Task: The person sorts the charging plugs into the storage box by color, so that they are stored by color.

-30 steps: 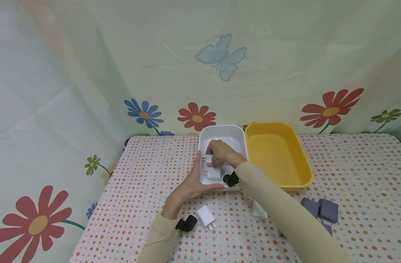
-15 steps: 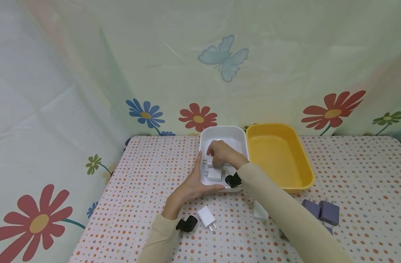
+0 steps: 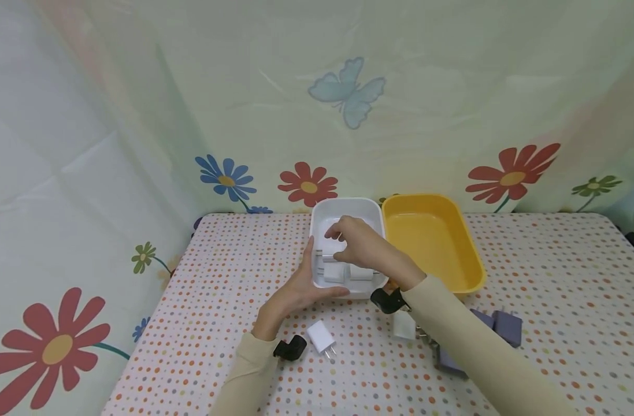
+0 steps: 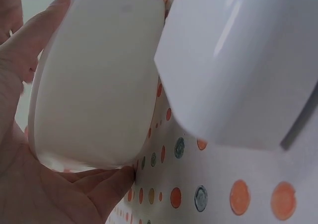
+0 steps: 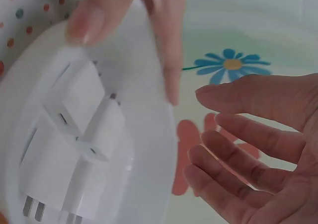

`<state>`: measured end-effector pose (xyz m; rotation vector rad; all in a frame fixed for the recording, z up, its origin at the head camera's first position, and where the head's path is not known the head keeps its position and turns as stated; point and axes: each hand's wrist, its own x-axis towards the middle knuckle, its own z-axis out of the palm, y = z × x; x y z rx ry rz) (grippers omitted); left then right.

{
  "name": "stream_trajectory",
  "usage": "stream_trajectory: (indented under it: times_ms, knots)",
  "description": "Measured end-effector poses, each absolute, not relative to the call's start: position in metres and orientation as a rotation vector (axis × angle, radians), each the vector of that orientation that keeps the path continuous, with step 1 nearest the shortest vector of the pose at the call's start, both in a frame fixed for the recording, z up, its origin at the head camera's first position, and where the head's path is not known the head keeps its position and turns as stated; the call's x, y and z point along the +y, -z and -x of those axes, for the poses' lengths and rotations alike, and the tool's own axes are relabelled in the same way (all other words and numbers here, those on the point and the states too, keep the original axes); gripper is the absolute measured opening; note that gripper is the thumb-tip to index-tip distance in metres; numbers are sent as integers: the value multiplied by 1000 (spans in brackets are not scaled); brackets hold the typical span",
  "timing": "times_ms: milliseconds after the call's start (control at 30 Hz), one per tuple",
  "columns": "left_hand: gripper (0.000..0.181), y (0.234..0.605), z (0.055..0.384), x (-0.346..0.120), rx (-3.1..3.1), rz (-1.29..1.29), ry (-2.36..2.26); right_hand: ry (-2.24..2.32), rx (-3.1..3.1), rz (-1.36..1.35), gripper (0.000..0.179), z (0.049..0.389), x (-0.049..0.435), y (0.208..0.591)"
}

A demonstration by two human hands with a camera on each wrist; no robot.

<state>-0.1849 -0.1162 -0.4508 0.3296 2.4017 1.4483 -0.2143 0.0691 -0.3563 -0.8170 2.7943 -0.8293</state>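
My left hand (image 3: 298, 288) holds the white plastic bin (image 3: 319, 216) by its near-left corner, fingers along the left side and thumb at the front edge. Several white charger plugs lie inside, one (image 3: 333, 273) with prongs pointing left, another (image 3: 361, 273) beside it. Over the bin is my right hand (image 3: 366, 245), its fingers loosely bent with nothing between them. The right wrist view shows those fingers apart from the chargers (image 5: 77, 97). On the cloth by my left wrist lies a white charger (image 3: 321, 335); it looms large (image 4: 238, 60) in the left wrist view.
A yellow bin (image 3: 421, 245) stands against the white one's right side. Another white charger (image 3: 403, 326) lies near my right wrist. Purple chargers (image 3: 507, 328) sit farther right, partly hidden by my sleeve. A floral curtain (image 3: 233, 104) hangs behind the dotted table.
My right hand has let go of a white charger in the bin and lifted slightly, its fingers spreading. The left hand keeps its hold on the bin.
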Motion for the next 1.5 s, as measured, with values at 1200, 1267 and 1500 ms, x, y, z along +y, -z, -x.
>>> stream_trajectory:
  times_ms: [1200,1267,1500]
  knots:
    - [137,456,190,-116,2341,-527,-1630,1047,2678,800,52,99,35,439]
    - [136,456,190,-115,2327,-546,-1646,1018,2701,795,51,99,33,440]
    - [138,457,190,-115,2346,-528,-1628,941,2670,751,45,99,38,434]
